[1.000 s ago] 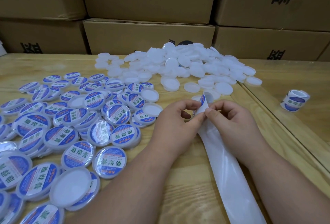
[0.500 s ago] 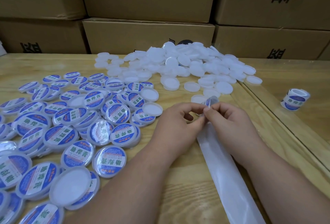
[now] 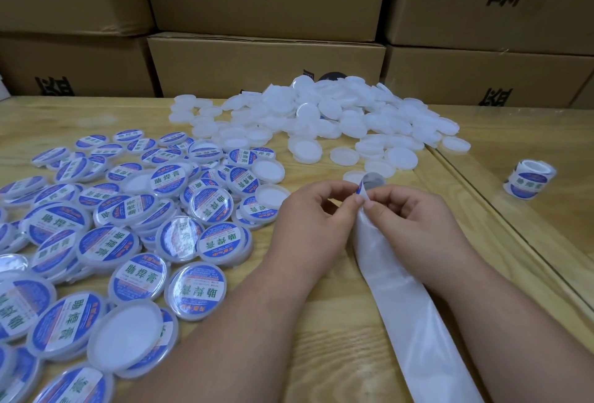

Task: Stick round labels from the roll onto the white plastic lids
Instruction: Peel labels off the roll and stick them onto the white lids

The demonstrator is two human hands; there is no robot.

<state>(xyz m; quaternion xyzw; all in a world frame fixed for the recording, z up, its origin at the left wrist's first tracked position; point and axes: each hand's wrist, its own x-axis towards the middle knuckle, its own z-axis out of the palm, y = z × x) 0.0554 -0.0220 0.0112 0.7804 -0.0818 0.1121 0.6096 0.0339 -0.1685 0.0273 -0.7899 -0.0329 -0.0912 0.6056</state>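
A round label (image 3: 369, 183) is held up at the centre of the table (image 3: 321, 322), just above the fingertips of both hands. The left hand (image 3: 316, 219) is curled, and the label's left edge, where blue print shows, is pinched between its thumb and forefinger. The right hand (image 3: 414, 219) is curled too, and the top of the backing strip (image 3: 418, 312) is pinched in its fingers just below the label. The two pinches touch, so the label stands directly over both grips, with its grey back turned to the camera. Whether the label is fully free of the strip cannot be told. From the grips the bare, glossy white strip is laid toward the near right, under the right forearm, and is cut off by the lower edge.

A heap of plain white lids (image 3: 321, 119) is piled at the far centre of the table, just beyond the hands. Labelled lids (image 3: 135, 235), printed blue and white, are spread over the left half, from near to far; a few blank ones are mixed among them. A label roll (image 3: 528, 179) is set well apart to the right, past a seam in the table. Cardboard boxes (image 3: 266, 33) are stacked along the far side.
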